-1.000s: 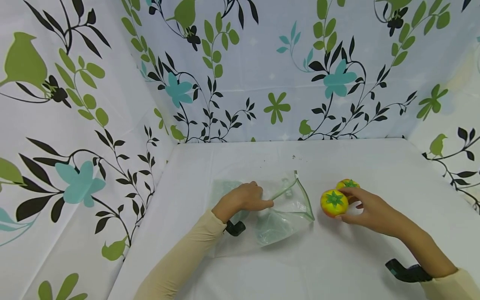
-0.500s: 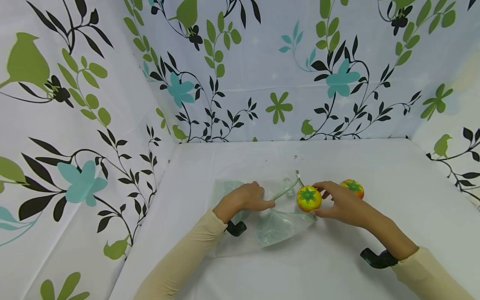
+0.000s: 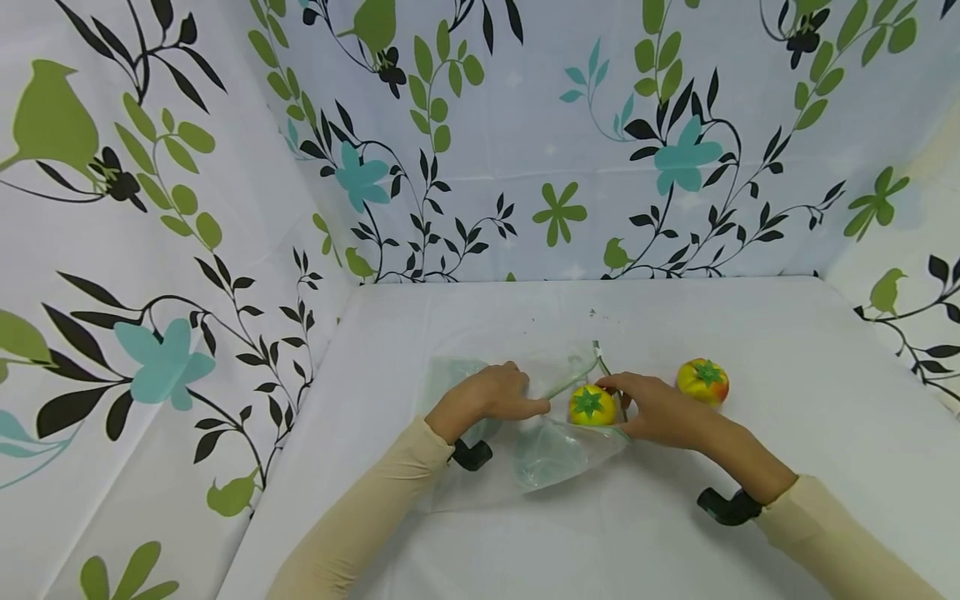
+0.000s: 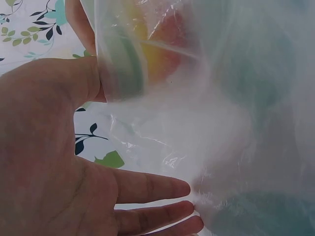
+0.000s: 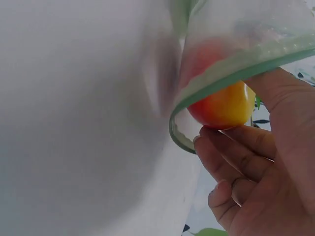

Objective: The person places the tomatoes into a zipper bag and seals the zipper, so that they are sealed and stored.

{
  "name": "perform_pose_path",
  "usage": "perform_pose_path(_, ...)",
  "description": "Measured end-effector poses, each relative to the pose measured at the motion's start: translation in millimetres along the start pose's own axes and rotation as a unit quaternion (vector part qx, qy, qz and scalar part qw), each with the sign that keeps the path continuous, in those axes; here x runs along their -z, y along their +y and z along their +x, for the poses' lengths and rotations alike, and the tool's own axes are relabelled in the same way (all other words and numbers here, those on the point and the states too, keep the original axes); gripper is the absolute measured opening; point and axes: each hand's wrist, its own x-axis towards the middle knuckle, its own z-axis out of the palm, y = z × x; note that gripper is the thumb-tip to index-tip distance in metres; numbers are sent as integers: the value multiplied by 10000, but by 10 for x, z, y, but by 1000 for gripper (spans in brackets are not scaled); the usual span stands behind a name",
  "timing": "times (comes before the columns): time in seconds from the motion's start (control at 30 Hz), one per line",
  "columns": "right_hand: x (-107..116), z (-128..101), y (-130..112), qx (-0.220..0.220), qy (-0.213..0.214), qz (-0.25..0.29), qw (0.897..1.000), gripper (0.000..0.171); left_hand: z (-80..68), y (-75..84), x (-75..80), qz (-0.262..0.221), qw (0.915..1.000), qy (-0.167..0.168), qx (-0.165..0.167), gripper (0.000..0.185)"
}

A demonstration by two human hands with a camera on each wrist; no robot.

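Note:
A clear plastic bag (image 3: pixel 547 442) with a green zip rim lies on the white table (image 3: pixel 675 533), its mouth facing right. My left hand (image 3: pixel 491 398) pinches the upper edge of the mouth and holds it up. My right hand (image 3: pixel 652 408) grips a yellow-orange toy tomato (image 3: pixel 590 406) with a green star top, right at the bag's mouth. In the right wrist view the tomato (image 5: pixel 224 105) sits half under the green rim (image 5: pixel 231 73), fingers (image 5: pixel 236 157) curled beneath it. In the left wrist view the thumb (image 4: pixel 74 78) presses the bag (image 4: pixel 206 128), the fruit a blur behind the film.
A second toy tomato (image 3: pixel 702 380) stands on the table to the right of my right hand. Floral-patterned curtain walls (image 3: pixel 525 142) close in the table at the back, left and right. Black wrist straps (image 3: pixel 723 506) sit on both forearms.
My right hand has carried the tomato leftward from beside the second one to the bag's mouth. The left hand has kept its hold on the bag's rim.

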Motion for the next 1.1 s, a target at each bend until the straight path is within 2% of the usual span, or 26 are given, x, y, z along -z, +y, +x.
perform_pose_path(0.3,-132,83,-32,212,30,288,9994,65,-7,17,-3,20,10000,-57,2,73)
perform_pose_path(0.53,-186,121,-21,283,259,393,9985,60,-11,1,2,38,10000,-61,-33,72)
perform_pose_path(0.7,-213,101,-21,263,517,329,9978,52,-11,-5,-4,59,10000,-41,-66,74)
perform_pose_path(0.83,-228,58,-60,282,703,195,9969,33,-20,0,-6,-1,10000,-7,-57,75)
perform_pose_path(0.9,-241,34,-83,293,710,153,9969,25,-31,7,-1,-41,10000,-11,-36,76)
perform_pose_path(1.1,-234,0,-126,653,465,388,9960,22,-43,12,3,15,10000,35,-65,73)
